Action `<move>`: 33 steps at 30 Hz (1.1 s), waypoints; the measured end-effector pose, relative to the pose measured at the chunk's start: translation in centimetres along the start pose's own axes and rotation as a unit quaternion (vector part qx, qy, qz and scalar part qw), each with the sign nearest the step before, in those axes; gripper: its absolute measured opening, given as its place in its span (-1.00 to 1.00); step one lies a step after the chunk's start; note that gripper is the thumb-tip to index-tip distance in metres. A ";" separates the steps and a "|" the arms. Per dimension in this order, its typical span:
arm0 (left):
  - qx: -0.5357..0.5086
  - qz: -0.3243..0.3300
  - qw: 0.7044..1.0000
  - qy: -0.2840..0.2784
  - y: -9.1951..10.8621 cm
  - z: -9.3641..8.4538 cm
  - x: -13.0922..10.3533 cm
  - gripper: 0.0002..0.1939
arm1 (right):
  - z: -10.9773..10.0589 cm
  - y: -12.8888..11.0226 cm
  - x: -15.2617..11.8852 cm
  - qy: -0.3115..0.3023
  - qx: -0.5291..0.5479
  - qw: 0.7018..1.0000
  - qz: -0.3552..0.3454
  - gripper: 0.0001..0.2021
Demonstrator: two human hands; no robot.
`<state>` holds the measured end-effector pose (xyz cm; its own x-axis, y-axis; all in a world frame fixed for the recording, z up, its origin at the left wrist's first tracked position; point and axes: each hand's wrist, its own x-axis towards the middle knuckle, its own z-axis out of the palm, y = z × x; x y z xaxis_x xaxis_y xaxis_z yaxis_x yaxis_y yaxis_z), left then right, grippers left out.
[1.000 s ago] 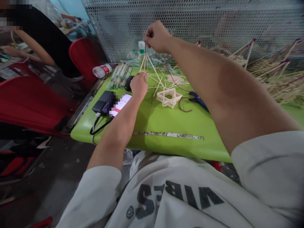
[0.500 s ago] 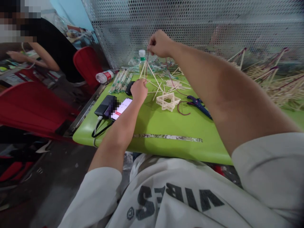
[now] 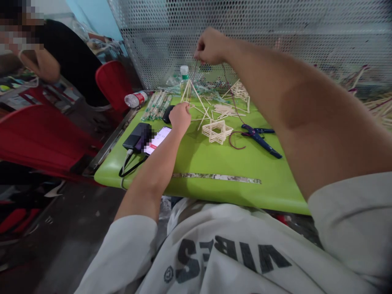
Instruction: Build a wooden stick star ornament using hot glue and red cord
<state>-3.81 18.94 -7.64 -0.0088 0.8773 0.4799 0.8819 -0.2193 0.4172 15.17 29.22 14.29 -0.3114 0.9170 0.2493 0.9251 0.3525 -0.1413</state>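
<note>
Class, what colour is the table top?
Lime green table, clearest in the head view.

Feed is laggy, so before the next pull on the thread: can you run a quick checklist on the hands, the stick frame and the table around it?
1. Right hand pinching the dark red thread above the frame: ok.
2. Left hand steadying the pale wooden stick pyramid frame at its base: ok.
3. Thread taut: cannot tell.
4. Blue-handled scissors apart from both hands on the green table: ok.
5. Stick star clear of the frame: ok.
</note>
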 end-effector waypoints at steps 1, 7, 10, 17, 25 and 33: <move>-0.002 0.000 1.000 0.000 0.0 0.0 0.0 -0.63 | -0.3 0.1 0.1 0.008 -0.001 1.000 0.000 -0.62; -0.019 -0.009 1.000 -0.002 0.1 -0.3 -0.1 -0.63 | -1.6 0.7 -0.2 0.043 0.018 0.999 0.002 -0.61; -0.024 -0.010 1.000 -0.001 0.6 -0.8 -0.2 -0.63 | -2.3 0.5 -1.1 0.060 0.046 0.997 -0.001 -0.52; -0.040 0.057 0.997 -0.034 4.4 -2.2 -1.6 -0.70 | -4.4 0.6 -6.4 0.136 0.114 0.983 -0.048 -0.55; -0.060 0.154 0.978 -0.128 7.8 -2.8 -5.5 -0.73 | -0.3 6.3 -18.9 0.259 0.184 0.948 -0.029 -0.61; -0.107 0.166 0.973 -0.115 9.0 -3.8 -6.4 -0.90 | 0.1 5.5 -25.3 0.284 0.276 0.916 -0.062 -0.69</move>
<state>2.34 9.69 -4.04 0.3880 0.8094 0.4408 0.6991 -0.5701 0.4316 28.07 7.95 7.10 -0.0991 0.6738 0.7322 0.5896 0.6325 -0.5023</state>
